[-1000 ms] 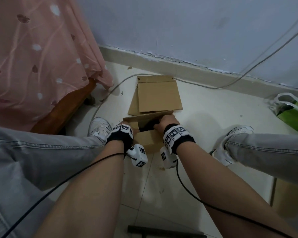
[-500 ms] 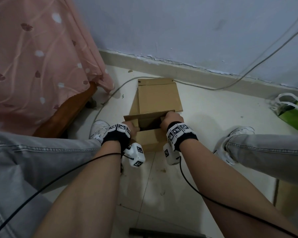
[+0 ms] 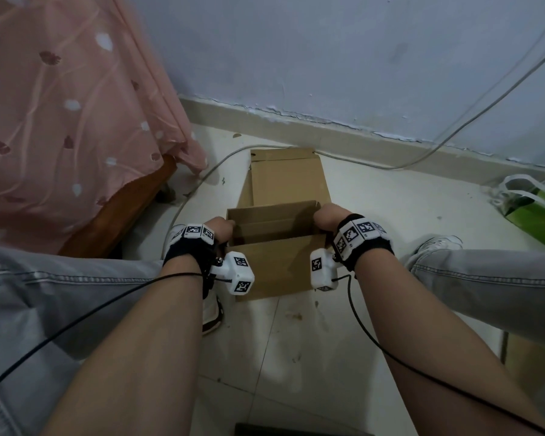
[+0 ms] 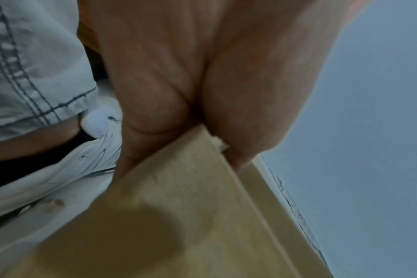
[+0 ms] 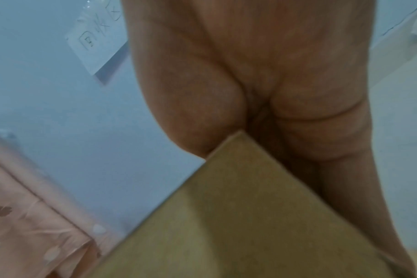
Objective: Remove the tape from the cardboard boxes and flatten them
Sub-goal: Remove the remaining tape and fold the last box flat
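Pale floor tiles [image 3: 353,215] meet a blue-grey wall, with a pink bedspread [image 3: 60,105] at the left. Between the person's knees, an opened cardboard box [image 3: 274,262] stands on the floor, touching a flattened box [image 3: 288,180] behind it. The left hand [image 3: 219,229] pinches the box's left edge; the right hand [image 3: 329,217] grips its right corner.

Fingertips of both hands hidden behind the cardboard box [image 3: 274,262] edges; green bag [image 3: 535,212] cropped at right
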A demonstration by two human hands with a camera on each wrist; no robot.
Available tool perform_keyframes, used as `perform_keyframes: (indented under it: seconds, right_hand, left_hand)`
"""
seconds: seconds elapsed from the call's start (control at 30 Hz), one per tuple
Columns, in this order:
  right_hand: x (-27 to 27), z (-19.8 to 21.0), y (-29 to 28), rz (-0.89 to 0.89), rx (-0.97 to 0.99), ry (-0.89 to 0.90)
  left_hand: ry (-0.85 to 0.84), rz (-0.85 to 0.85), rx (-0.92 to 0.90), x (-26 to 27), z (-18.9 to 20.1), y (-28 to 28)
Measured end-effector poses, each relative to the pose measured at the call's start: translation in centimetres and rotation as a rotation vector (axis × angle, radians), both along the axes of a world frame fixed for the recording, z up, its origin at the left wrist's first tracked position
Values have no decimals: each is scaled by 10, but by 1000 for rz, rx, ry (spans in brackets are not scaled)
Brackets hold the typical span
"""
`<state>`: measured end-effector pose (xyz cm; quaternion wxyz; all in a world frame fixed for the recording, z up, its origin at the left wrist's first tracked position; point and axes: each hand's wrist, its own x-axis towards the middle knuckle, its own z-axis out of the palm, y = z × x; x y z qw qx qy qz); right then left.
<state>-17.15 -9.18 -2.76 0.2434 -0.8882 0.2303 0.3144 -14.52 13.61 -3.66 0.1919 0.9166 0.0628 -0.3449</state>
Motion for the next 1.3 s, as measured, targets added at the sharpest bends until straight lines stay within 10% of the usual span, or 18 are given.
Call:
perform_keyframes:
  seconds: [0.53,0.9,1.3]
  right_hand:
    - [14,21,-57,-243,92,-65]
    - [12,18,-47,-648,743,-150]
    - [-10,-19,-43,-480,276,24]
  left_hand:
    - [328,-158,-753,1,0,14]
    - [127,305,-720,-11,-16,-4]
    - [142,802,-1123,-18,-25,-4]
